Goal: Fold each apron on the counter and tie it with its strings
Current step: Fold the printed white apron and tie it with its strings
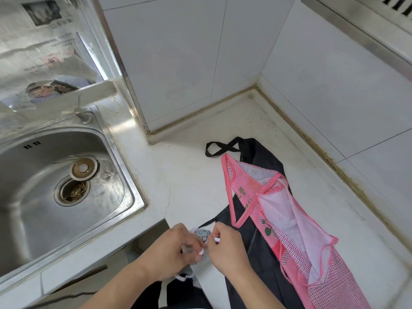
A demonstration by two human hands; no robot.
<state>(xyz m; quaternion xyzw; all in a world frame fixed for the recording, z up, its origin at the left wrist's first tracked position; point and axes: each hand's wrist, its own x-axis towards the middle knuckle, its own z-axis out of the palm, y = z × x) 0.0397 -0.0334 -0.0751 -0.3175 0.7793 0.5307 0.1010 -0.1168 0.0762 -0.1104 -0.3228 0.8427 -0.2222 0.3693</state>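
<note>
A small folded white apron (201,236) with a printed pattern sits at the counter's front edge, mostly hidden between my hands. My left hand (171,250) pinches one white string end on it. My right hand (227,248) pinches the other string end just to its right. A pink checked apron (283,208) lies spread lengthwise on the counter to the right. Under it lies a black apron (252,253), its neck loop (219,148) reaching toward the back wall.
A steel sink (44,197) with an open drain and a loose plug fills the left side. The white counter (189,175) ends in tiled walls at the back and right. A window with newspaper stands behind the sink.
</note>
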